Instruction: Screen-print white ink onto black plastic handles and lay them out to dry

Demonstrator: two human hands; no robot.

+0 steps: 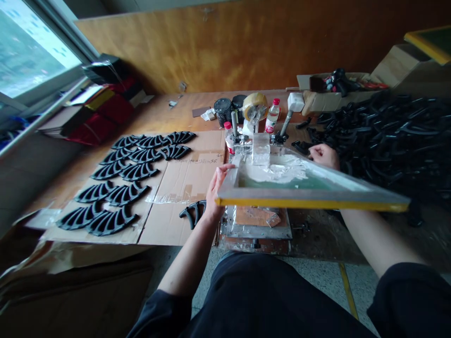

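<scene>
A screen printing frame (317,203) with a yellow front edge is tilted above a small printing stand, with white paste (282,170) spread over its green mesh. My left hand (214,192) is at the frame's left corner, its fingers closed along that side. Just beside that wrist, a black curved plastic piece (192,215) lies on cardboard. Beyond the frame's right side, my right hand (324,156) has its fingers curled together. A black part (300,147) is close to its fingertips; whether they grip it I cannot tell. Under the frame is the stand's base plate (259,230).
Rows of black ribbed pieces (114,220) lie on cardboard (183,178) at left. A heap of black parts (398,131) covers the right side. Behind the stand are red-capped bottles (273,116), a tape roll (255,105) and a dark tub (223,111). A wooden panel (211,51) closes the back.
</scene>
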